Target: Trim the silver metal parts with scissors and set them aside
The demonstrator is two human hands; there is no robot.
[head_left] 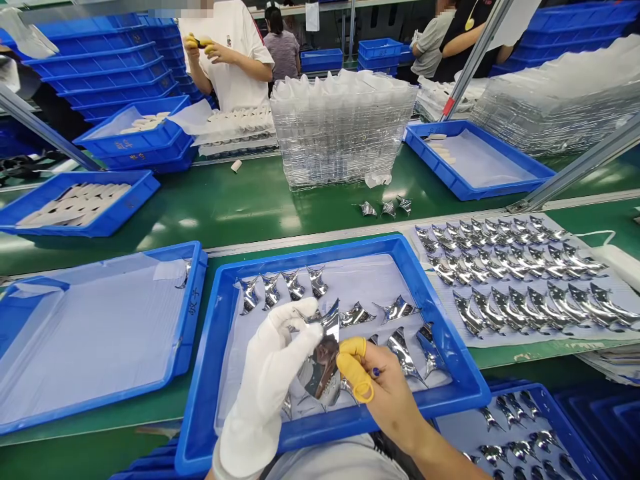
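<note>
Blue tray [310, 251] w/ chrome parts [397, 309] below L hand [265, 373], R hand [385, 400].

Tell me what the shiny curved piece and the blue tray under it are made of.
The curved piece looks like mirror-polished metal, perhaps chrome-plated plastic: it reflects its surroundings sharply. The blue tray looks like moulded plastic, semi-gloss with a one-piece rim.

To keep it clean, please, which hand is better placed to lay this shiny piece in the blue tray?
Probably the left hand: its white glove covers every finger on the piece, while the right hand wears only yellow finger cots, leaving skin bare.
</note>
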